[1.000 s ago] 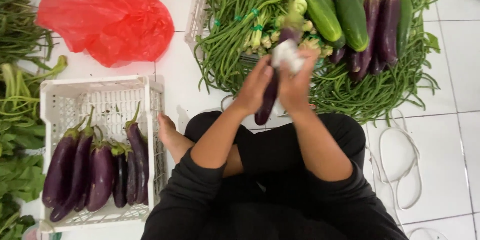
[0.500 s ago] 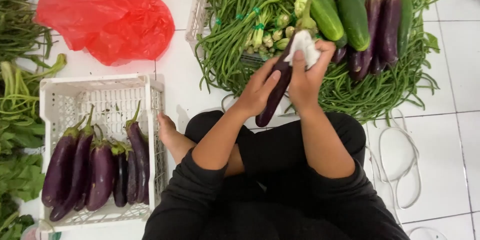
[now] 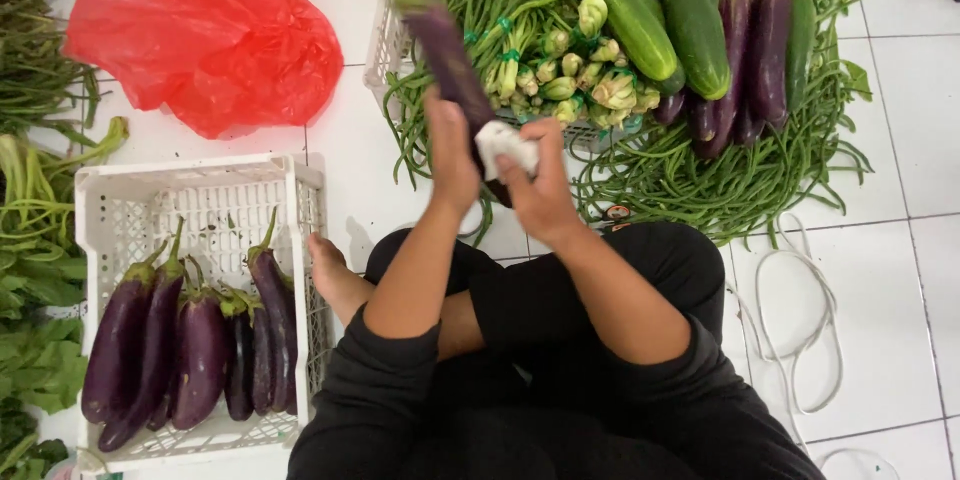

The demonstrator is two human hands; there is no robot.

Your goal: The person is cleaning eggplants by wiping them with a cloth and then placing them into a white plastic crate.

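1. My left hand (image 3: 452,155) is closed around a long purple eggplant (image 3: 455,70), held up over the white tile floor (image 3: 900,90) in front of my crossed legs, its green stem end tipped up and away from me and a bit blurred.
2. My right hand (image 3: 540,190) grips a small white cloth (image 3: 505,145) and presses it against the lower part of that same eggplant, so both hands are busy on the one vegetable.
3. To my left, the white plastic crate (image 3: 190,190) holds a row of eggplants (image 3: 190,350) lying side by side; they fill only the near part, and the far part shows bare mesh.
4. Ahead on the right, a few more eggplants (image 3: 760,50) lie on a heap of long beans (image 3: 700,180), beside two dark green cucumbers (image 3: 665,25) and a cluster of pale green buds (image 3: 580,75).
5. My judgement: the wiping is well under way but not finished, with the crate part filled, one eggplant in hand and several on the pile.
6. A red plastic bag (image 3: 200,30) lies beyond the crate, and leafy greens (image 3: 35,200) run along the left edge.
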